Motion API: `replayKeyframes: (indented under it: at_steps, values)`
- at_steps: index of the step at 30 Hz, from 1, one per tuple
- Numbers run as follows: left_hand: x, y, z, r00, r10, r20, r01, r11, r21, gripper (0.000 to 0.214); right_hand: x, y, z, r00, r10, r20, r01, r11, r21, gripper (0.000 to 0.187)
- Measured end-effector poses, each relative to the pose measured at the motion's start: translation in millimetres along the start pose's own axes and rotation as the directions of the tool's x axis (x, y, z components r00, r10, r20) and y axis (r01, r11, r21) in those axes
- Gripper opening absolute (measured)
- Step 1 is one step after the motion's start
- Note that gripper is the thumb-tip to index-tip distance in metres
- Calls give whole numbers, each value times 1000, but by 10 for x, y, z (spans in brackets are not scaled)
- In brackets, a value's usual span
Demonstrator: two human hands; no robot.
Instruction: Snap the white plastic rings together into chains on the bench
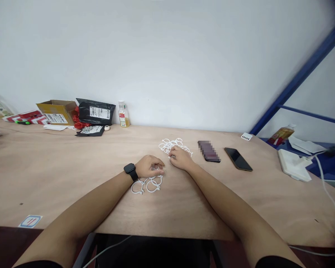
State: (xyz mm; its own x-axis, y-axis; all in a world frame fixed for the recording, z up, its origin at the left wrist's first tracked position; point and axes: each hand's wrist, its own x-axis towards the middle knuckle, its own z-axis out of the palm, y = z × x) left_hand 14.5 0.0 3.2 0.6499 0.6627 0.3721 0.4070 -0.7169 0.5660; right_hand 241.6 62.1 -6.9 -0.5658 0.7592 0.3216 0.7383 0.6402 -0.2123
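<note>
My left hand (148, 166) hovers over or rests on a small group of white plastic rings (142, 192) with clip-like ends. Its fingers are curved, and a gap shows between thumb and forefinger. Part of that group is hidden beneath the palm. At the near edge of a larger heap of similar white rings (173, 143), my right hand (181, 158) has its fingers bent inward. A bit of white ring shows at its fingertips, and the hand covers some of the heap. A black smartwatch (131, 171) is on my left wrist.
Right of the heap lie a phone with a blurred screen (209, 151) and a dark phone (238, 159). A white adapter (293, 165) with a cable sits at the far right. Along the wall stand a bottle (123, 114), a black parcel (96, 112) and an open carton (56, 112).
</note>
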Motion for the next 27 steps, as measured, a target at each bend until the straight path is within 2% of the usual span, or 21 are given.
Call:
replayKeyframes:
  at_steps: [3,6,10,12,16,19,23,27]
  values:
    - [5,-7,4,998,8,-60,-7,1000,14,33,3,-25,1,1000,2,-28,-2,1000,19,10]
    - [28,-16,21,981,-58,-183,70,996,60,28,-4,-68,1,994,5,-112,2,998,61,11]
    - [57,-77,62,898,-146,-415,209,971,111,24,-31,-174,29,968,-38,-247,78,985,153,14]
    - [61,-112,79,870,-156,-467,228,968,101,27,-44,-241,59,953,-103,-286,155,974,166,16]
    - [55,-138,84,895,-116,-431,178,978,105,23,-51,-334,114,909,-241,-340,313,933,175,17]
    - [51,-132,77,911,-67,-406,122,986,112,20,-48,-339,131,881,-297,-369,387,899,202,16]
    - [48,-134,80,906,-4,-423,54,993,106,24,-47,-318,135,861,-306,-406,425,872,243,15]
    - [52,-122,77,901,12,-434,55,989,140,22,-50,-333,129,868,-315,-385,436,854,285,17]
